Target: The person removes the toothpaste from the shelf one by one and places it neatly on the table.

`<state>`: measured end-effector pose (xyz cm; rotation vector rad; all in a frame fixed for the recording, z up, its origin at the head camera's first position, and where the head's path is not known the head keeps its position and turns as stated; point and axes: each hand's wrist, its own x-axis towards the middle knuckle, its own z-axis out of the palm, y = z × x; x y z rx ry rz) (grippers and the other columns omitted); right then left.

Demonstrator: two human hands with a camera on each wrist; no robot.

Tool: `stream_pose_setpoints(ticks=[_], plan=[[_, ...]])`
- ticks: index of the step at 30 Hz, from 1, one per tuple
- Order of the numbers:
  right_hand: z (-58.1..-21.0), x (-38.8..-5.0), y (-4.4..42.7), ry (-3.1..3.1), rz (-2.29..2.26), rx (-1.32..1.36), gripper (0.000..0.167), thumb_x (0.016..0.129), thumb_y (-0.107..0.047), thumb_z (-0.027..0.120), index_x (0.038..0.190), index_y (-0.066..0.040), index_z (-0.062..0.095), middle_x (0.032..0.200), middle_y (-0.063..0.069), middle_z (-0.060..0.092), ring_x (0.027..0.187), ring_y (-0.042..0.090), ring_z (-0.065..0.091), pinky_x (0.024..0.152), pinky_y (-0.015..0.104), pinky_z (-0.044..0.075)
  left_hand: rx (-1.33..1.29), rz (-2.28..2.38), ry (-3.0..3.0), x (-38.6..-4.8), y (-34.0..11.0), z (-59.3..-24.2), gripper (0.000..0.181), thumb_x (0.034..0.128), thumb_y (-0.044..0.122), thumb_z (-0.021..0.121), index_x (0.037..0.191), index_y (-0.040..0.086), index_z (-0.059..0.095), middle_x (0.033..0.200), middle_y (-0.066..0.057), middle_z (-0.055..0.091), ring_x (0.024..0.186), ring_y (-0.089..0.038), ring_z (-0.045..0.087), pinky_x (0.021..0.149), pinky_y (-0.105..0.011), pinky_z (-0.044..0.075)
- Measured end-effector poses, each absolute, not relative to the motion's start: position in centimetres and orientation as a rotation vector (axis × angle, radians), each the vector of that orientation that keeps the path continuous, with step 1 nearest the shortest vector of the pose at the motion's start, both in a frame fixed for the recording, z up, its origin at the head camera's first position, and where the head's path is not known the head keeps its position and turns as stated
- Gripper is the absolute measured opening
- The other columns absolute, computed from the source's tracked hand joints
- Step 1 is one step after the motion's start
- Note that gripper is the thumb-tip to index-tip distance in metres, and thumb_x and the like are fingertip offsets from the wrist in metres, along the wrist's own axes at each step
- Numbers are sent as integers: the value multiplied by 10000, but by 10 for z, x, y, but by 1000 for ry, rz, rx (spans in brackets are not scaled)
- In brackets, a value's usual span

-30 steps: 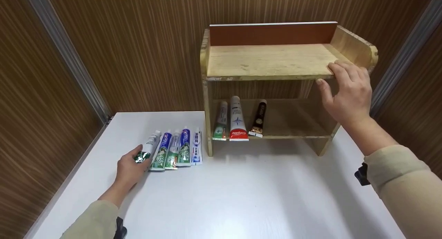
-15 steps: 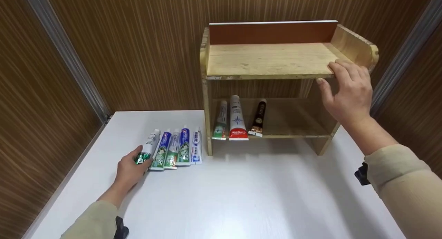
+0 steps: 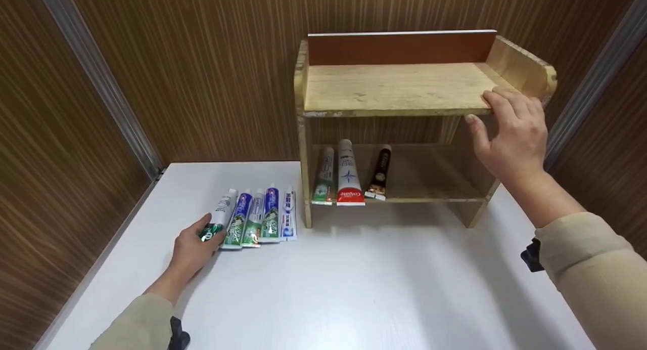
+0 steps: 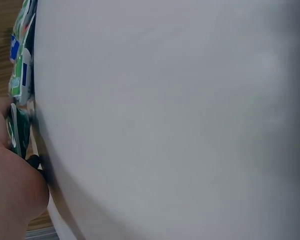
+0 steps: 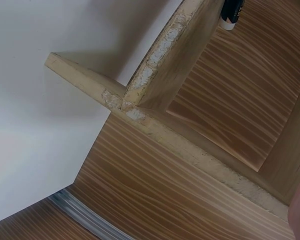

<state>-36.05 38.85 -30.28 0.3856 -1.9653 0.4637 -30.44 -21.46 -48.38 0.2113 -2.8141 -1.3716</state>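
Note:
My left hand (image 3: 193,246) holds the green lower end of a white-and-green toothpaste tube (image 3: 223,208), thumb on one side and fingers on the other. This tube is leftmost in a row lying on the white table. Beside it are a blue-and-green toothpaste tube (image 3: 239,219), a grey-and-green one (image 3: 254,218), a second blue-and-green one (image 3: 271,213) and a white-and-blue one (image 3: 288,216). On the right, my right hand (image 3: 516,137) grips the front edge of the top board of a wooden shelf (image 3: 394,89), fingers above and thumb below. Only a sliver of that hand shows in the right wrist view.
The shelf's lower board carries a grey-and-green tube (image 3: 324,177), a white-and-red Colgate tube (image 3: 349,175) and a black tube (image 3: 380,172). Bare lower board (image 3: 429,175) lies right of them. White table (image 3: 323,284) spreads in front; wood-grain walls (image 3: 222,77) enclose the back and sides.
The tube in my left hand has turned slightly about its length, showing more of its green end. The view has shifted a little; my right hand stays on the shelf.

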Motion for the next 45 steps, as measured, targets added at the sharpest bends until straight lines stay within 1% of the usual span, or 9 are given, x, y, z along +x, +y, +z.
stream_pose_setpoints(ticks=[13, 20, 29, 35, 41, 45], plan=[[-300, -358, 390, -1972, 464, 377, 497, 975, -384, 672, 1286, 2, 701, 1304, 218, 686, 1257, 454, 584, 1184, 539, 339, 204, -1363, -2832, -308, -212, -482, 761, 1063, 316, 636, 1664, 17, 275, 1686, -249, 315, 1576, -416, 255, 1266, -512, 260], [-300, -359, 389, -1968, 469, 382, 491, 969, -373, 679, 1282, 4, 701, 1295, 213, 688, 1249, 460, 585, 1178, 531, 344, 222, -1360, -2849, -307, -213, -482, 773, 1063, 338, 636, 1663, 15, 270, 1702, -226, 291, 1584, -414, 230, 1274, -517, 232], [-303, -359, 388, -1969, 474, 388, 481, 965, -366, 690, 1273, 5, 700, 1292, 212, 687, 1261, 457, 583, 1172, 553, 342, 212, -1333, -2851, -305, -212, -483, 773, 1064, 336, 637, 1664, 15, 270, 1712, -197, 289, 1586, -406, 231, 1273, -518, 238], [-303, -360, 388, -1960, 473, 395, 476, 965, -357, 693, 1268, 11, 707, 1279, 218, 693, 1244, 459, 591, 1162, 539, 357, 174, -1318, -2836, -304, -210, -481, 777, 1062, 335, 638, 1657, -7, 273, 1697, -212, 313, 1578, -408, 254, 1273, -508, 240], [-303, -361, 389, -1956, 466, 398, 476, 968, -354, 686, 1263, 18, 707, 1277, 225, 694, 1240, 462, 593, 1160, 528, 364, 175, -1312, -2822, -302, -206, -474, 801, 1051, 358, 650, 1675, 39, 263, 1684, -217, 329, 1577, -419, 244, 1269, -526, 241], [-302, -360, 389, -1956, 464, 401, 475, 969, -356, 685, 1263, 18, 706, 1284, 220, 693, 1248, 457, 593, 1161, 531, 361, 138, -1321, -2795, -298, -198, -467, 840, 1032, 394, 689, 1675, 48, 275, 1659, -240, 363, 1573, -426, 250, 1267, -527, 243]])
